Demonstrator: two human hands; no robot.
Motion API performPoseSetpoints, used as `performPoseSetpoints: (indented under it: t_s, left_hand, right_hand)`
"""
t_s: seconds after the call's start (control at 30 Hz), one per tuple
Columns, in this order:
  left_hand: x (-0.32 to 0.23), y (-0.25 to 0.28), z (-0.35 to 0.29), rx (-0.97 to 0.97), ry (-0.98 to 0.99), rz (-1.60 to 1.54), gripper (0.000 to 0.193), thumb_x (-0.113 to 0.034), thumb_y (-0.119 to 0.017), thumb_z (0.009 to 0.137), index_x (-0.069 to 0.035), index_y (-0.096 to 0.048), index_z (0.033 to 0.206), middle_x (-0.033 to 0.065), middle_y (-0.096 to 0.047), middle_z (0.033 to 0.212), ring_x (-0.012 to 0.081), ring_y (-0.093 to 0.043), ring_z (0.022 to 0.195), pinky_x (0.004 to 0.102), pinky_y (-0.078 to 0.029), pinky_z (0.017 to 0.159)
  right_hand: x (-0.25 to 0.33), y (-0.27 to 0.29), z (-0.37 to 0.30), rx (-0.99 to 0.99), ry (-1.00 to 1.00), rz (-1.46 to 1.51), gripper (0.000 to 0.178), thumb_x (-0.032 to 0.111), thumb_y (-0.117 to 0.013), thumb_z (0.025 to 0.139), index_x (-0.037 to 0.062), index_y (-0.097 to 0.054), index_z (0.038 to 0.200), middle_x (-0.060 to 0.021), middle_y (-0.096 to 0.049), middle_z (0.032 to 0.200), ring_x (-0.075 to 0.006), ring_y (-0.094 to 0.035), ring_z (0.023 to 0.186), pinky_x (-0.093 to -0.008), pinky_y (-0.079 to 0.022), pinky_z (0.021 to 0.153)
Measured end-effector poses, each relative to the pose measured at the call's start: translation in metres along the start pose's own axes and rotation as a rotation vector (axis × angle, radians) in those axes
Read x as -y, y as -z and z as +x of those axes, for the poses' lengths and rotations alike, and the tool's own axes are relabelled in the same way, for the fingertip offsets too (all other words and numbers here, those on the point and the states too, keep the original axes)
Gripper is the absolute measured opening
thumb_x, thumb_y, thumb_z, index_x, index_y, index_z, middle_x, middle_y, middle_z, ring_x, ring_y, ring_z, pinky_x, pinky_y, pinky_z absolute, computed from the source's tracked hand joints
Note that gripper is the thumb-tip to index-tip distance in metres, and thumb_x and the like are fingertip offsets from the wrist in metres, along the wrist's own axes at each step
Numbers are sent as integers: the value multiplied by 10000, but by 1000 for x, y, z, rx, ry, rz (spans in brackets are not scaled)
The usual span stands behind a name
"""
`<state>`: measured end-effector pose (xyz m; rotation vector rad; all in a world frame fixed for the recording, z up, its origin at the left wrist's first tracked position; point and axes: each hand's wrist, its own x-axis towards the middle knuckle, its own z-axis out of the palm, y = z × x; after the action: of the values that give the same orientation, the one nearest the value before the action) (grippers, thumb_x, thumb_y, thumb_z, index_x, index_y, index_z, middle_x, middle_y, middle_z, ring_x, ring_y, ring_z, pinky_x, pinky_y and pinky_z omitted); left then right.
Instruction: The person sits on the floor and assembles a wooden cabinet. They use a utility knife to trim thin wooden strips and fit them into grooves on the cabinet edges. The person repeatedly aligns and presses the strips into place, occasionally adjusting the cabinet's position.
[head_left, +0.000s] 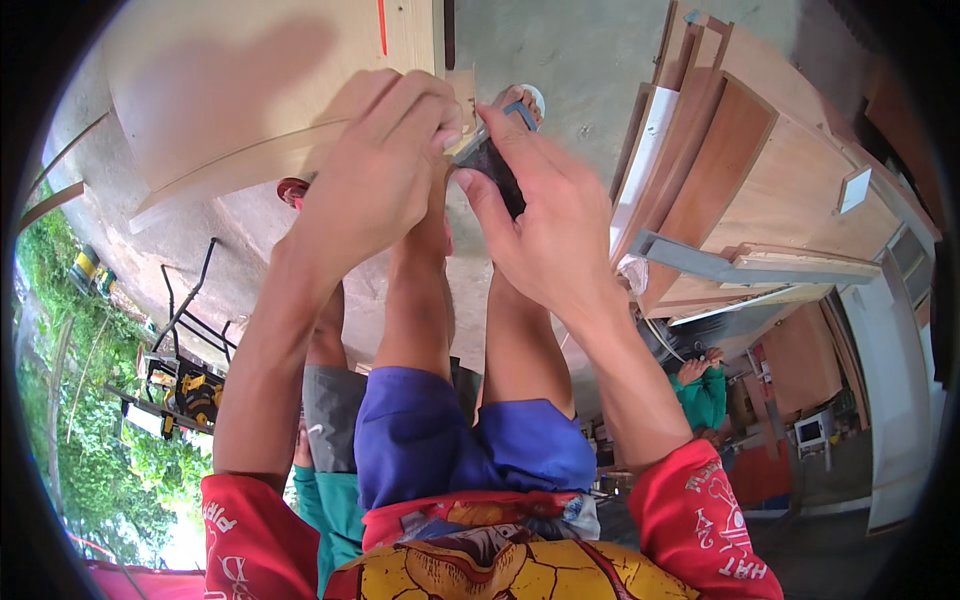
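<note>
Both my hands meet at the top middle of the view, over my bare legs and blue shorts (pixel 420 430). My right hand (pixel 550 220) grips the black handle of a small dark tool (pixel 497 168). My left hand (pixel 385 170) is curled, its fingertips pinching the tool's grey metal end beside a small tan piece of wood (pixel 461 92). Behind the hands lies a large plywood board (pixel 250 90) with a red line on it. Just past the tool is my foot in a sandal (pixel 522 100).
Wooden panels and boards (pixel 760 170) lean in a stack at the right on the concrete floor (pixel 560 50). Another person in a green shirt (pixel 705 395) is at the lower right. A yellow-and-black machine on a black stand (pixel 185 385) is at the left, by green plants.
</note>
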<state>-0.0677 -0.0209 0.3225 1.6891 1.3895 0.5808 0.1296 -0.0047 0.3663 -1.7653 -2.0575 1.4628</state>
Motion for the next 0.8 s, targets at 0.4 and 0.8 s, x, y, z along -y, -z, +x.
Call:
performPoseSetpoints:
  t_s: [0.4,0.8]
  left_hand:
    - [8,0,1,-76,-8,-69,159,-23,-725,938,-4,-651,1078,140,-682,1202,362,-613,1087,437,-521,925]
    - [-1,5,-1,-20,73,-10,411,-188,-864,920,-1,-626,1198,160,-680,1169,356,-656,1069,432,-539,925]
  right_hand:
    - [-8,4,11,64,62,-28,503,188,-780,964,59,-686,1441,-213,-764,1099,-447,-736,938,-475,-591,790]
    - [-15,14,18,148,159,-16,486,180,-783,944,14,-695,1391,-229,-777,1093,-448,-737,955,-488,-593,808]
